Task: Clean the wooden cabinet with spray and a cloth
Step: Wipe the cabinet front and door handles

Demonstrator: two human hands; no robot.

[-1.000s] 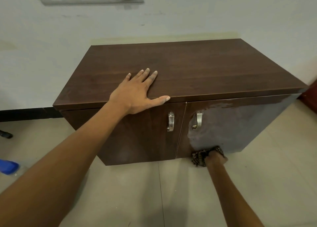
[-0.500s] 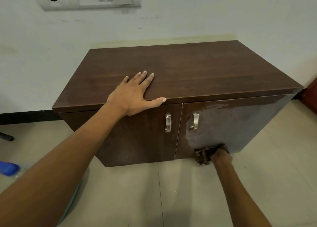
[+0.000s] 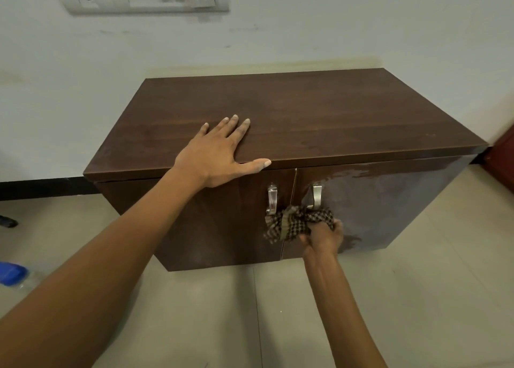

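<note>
Fingers (image 3: 232, 125) of the left hand (image 3: 219, 156) lie straight and slightly spread, flat on the top of the wooden cabinet (image 3: 347, 111) near its front edge, with the thumb stretched along that edge; the hand holds nothing and seems to brace the cabinet. The cabinet stands on the tiled floor against the wall; it looks stiff and heavy enough not to slide under a wipe, so pressing on the top is probably hold enough. Below the hand the left door (image 3: 217, 228) looks dry and dull; two metal handles, the left handle (image 3: 272, 199) and the right handle (image 3: 317, 196), sit either side of the gap between the doors. Just under them is the checked cloth (image 3: 299, 223), bunched into a wad against the door fronts across that gap, with a loose end hanging towards the left door. The right hand (image 3: 324, 237) grips the cloth from below, fingers curled round it. The cloth is soft and light; it is best held as a wad in the palm, since the loose end could catch on a handle. The right door (image 3: 389, 200) carries a pale wet film, likely slick; the doors are hinged and may give under hard pressure.
</note>
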